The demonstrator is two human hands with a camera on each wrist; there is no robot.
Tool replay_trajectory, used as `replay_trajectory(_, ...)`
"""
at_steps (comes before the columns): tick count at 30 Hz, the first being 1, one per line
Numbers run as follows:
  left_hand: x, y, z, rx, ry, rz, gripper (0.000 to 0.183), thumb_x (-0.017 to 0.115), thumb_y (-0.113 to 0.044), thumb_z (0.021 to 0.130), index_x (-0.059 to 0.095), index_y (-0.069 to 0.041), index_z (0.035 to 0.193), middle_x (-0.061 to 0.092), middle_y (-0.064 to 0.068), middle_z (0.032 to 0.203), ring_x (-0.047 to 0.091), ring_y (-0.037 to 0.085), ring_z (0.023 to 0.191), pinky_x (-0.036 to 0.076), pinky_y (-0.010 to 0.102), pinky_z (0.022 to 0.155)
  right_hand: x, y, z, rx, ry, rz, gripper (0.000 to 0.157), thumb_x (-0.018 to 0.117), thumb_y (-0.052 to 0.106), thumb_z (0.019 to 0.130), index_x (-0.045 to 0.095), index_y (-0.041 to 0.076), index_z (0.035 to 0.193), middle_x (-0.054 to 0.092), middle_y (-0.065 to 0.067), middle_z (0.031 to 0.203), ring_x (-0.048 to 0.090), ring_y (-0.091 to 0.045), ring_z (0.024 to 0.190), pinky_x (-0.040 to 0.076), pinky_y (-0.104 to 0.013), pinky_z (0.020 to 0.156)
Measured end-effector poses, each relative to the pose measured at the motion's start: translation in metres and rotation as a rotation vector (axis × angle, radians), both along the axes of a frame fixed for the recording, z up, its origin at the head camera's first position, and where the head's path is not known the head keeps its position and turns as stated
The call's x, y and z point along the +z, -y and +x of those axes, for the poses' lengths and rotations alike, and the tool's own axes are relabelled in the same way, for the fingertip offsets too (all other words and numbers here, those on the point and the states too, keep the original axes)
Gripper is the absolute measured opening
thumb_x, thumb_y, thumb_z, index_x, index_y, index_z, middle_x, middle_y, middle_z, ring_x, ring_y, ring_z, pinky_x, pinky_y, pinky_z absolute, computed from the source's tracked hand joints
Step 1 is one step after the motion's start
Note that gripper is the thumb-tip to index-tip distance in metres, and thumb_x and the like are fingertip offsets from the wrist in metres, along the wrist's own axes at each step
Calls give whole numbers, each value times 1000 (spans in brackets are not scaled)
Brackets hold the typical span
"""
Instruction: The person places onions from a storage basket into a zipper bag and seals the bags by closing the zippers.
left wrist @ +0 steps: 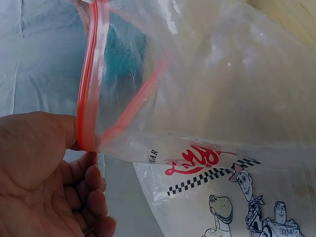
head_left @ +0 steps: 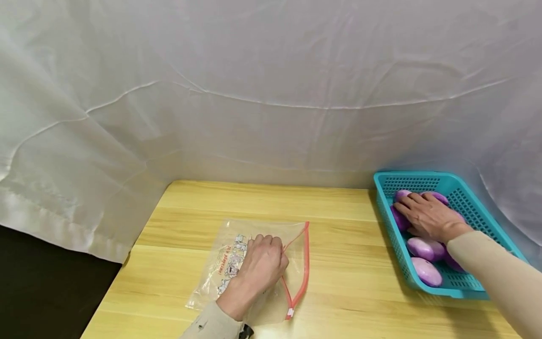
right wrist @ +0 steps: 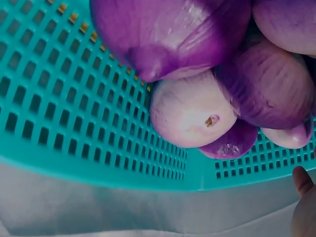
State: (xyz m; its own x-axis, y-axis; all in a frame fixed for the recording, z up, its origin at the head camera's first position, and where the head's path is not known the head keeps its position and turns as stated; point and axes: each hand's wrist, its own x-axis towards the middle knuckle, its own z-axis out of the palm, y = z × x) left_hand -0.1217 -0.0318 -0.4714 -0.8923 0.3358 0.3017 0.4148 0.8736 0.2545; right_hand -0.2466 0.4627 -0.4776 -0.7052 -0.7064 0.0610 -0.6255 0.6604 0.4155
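A clear zip bag (head_left: 218,256) with a red-edged mouth, a white slider (head_left: 290,312) and printed cartoon figures lies on the table. My left hand (head_left: 263,263) is at its mouth; in the left wrist view the thumb and forefinger pinch the red zip strip (left wrist: 88,84), and the mouth gapes. At the right, my right hand (head_left: 429,220) reaches into a turquoise basket (head_left: 417,173), its fingers extended over purple onions (head_left: 426,272). The right wrist view shows several onions (right wrist: 195,108) heaped together, and only a little of the right hand (right wrist: 305,202) at the edge.
The wooden table (head_left: 343,263) lies between bag and basket. A pale cloth (head_left: 271,132) hangs behind the table and along the left. The basket's perforated wall (right wrist: 89,94) rises around the onions. A dark area (head_left: 42,278) lies beyond the table's left edge.
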Motion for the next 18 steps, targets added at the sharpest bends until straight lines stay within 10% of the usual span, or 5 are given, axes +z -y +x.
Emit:
replay_trajectory(10,1,-2,1,1,-14,-12,23,64,-14,89,49,-16,72,41,-4,68,34,15,66,26,27,66,-17,-10,-3,56,-16,-149,79,90,26,66,56,-1,132,63,-28,136,56,-47,126,48,-66,95)
replay_trajectory(18,-1,-2,-1,-7,21,-7,21,62,-16,91,51,-16,73,41,-5,69,34,15,67,27,27,67,-12,-5,0,-60,0,-193,88,92,31,64,52,-3,135,58,-29,128,55,-50,119,46,-69,99)
